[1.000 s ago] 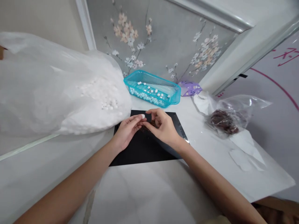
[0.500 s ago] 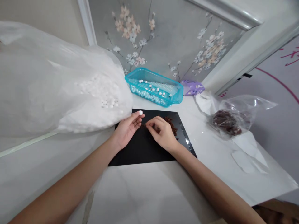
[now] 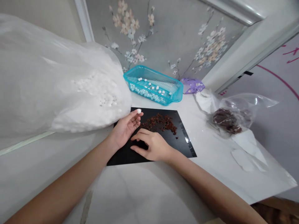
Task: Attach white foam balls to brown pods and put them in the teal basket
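Between the thumb and forefinger of my left hand (image 3: 126, 129) is a small white ball (image 3: 139, 111), held over the left part of a black mat (image 3: 161, 153). My right hand (image 3: 150, 144) is low over the mat, close to the left one, its thumb and fingers apart with nothing seen between them. Behind it, dark reddish-brown crumbly shreds (image 3: 163, 123) lie scattered on the mat. Past the mat stands a blue plastic basket (image 3: 151, 73) with several white balls inside.
A large translucent bag (image 3: 93, 90) full of white balls bulges at the left, up to the mat's edge. Beside the basket is a purple packet (image 3: 192, 86). A clear bag of brown material (image 3: 225, 121) rests on white paper to the right. A flowered panel (image 3: 163, 34) stands behind.
My right hand has moved left and nearer to me, and its pinch has opened. More of the brown shreds now show. My left hand still holds the white ball.
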Motion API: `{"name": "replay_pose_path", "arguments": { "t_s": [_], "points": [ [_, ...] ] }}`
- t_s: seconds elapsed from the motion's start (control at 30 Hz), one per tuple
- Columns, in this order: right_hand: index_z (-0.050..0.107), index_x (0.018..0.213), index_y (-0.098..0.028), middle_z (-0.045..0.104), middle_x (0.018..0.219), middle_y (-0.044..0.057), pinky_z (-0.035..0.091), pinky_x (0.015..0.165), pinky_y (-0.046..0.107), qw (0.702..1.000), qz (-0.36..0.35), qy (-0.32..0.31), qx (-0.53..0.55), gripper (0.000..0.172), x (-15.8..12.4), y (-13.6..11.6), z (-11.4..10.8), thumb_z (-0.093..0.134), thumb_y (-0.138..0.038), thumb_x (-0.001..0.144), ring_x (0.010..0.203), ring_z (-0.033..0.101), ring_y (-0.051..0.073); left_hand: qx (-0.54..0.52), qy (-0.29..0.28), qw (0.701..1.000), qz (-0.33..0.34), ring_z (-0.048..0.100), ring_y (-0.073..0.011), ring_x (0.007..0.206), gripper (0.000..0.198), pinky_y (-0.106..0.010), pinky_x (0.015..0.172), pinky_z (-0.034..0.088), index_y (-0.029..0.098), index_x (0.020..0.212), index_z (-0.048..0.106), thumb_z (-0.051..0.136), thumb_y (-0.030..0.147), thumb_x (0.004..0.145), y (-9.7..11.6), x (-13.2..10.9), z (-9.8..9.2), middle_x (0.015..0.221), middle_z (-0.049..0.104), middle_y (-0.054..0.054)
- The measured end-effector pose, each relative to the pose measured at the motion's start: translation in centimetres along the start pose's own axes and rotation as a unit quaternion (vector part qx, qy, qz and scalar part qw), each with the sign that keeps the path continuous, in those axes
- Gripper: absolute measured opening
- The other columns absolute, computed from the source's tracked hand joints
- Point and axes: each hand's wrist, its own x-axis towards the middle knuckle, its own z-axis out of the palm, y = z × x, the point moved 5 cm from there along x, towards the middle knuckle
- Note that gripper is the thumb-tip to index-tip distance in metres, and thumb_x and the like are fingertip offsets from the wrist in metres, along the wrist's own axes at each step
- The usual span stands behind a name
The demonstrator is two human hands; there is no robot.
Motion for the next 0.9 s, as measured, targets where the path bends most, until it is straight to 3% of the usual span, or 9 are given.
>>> {"name": "replay_pose_path", "arguments": {
  "t_s": [0.13, 0.4, 0.53, 0.67, 0.77, 0.9],
  "points": [
    [0.062, 0.091, -0.02, 0.063, 0.094, 0.003, 0.047, 0.067, 0.021, 1.0, -0.002, 0.002, -0.007, 0.012, 0.0, 0.2, 0.4, 0.052, -0.022, 0.084, 0.082, 0.06, 0.012, 0.005, -0.001, 1.0, 0.002, 0.059, -0.0054, 0.064, 0.006, -0.016, 0.062, 0.048, 0.012, 0.079, 0.067, 0.061, 0.014, 0.076, -0.1, 0.0, 0.0, 0.076, 0.068, -0.002],
    [0.063, 0.087, -0.018, 0.062, 0.09, 0.003, 0.045, 0.063, 0.021, 0.999, 0.008, 0.031, 0.025, 0.013, 0.1, 0.2, 0.5, 0.05, -0.02, 0.085, 0.075, 0.058, 0.011, 0.011, 0.001, 1.0, 0.0, 0.058, -0.0051, 0.063, 0.007, -0.016, 0.062, 0.048, 0.012, 0.078, 0.067, 0.061, 0.014, 0.076, -0.1, 0.0, 0.1, 0.076, 0.068, -0.002],
    [0.061, 0.083, -0.018, 0.056, 0.079, 0.0, 0.041, 0.053, 0.02, 0.979, 0.027, 0.161, 0.121, 0.007, 0.1, 1.0, -1.2, 0.054, -0.022, 0.083, 0.056, 0.046, 0.007, 0.033, 0.003, 0.999, 0.0, 0.057, -0.0045, 0.063, 0.007, -0.015, 0.062, 0.047, 0.013, 0.079, 0.068, 0.063, 0.017, 0.075, -0.1, -0.1, 0.1, 0.074, 0.068, 0.0],
    [0.058, 0.081, -0.018, 0.053, 0.078, 0.0, 0.039, 0.051, 0.021, 0.934, 0.091, 0.287, 0.19, 0.011, -0.3, 2.6, -3.0, 0.054, -0.028, 0.083, 0.055, 0.044, 0.006, 0.078, -0.024, 0.997, 0.011, 0.059, -0.0056, 0.071, 0.014, -0.016, 0.071, 0.046, 0.015, 0.085, 0.071, 0.066, 0.02, 0.074, -0.3, -0.1, 0.1, 0.078, 0.069, -0.001],
    [0.056, 0.082, -0.018, 0.052, 0.078, 0.0, 0.038, 0.05, 0.021, 0.915, 0.119, 0.297, 0.247, 0.014, -0.3, 3.3, -3.3, 0.055, -0.033, 0.083, 0.055, 0.044, 0.006, 0.115, -0.043, 0.992, 0.014, 0.058, -0.0062, 0.075, 0.017, -0.016, 0.074, 0.045, 0.017, 0.088, 0.072, 0.066, 0.023, 0.074, -0.5, -0.1, 0.2, 0.082, 0.069, -0.001],
    [0.055, 0.08, -0.018, 0.052, 0.075, -0.001, 0.037, 0.05, 0.021, 0.91, 0.136, 0.277, 0.276, 0.016, -0.1, 3.7, -3.1, 0.056, -0.034, 0.081, 0.055, 0.043, 0.006, 0.152, -0.066, 0.986, 0.03, 0.058, -0.0074, 0.078, 0.015, -0.018, 0.078, 0.043, 0.018, 0.085, 0.073, 0.067, 0.023, 0.072, -0.6, -0.4, 0.6, 0.084, 0.07, -0.001]
  ]
}}
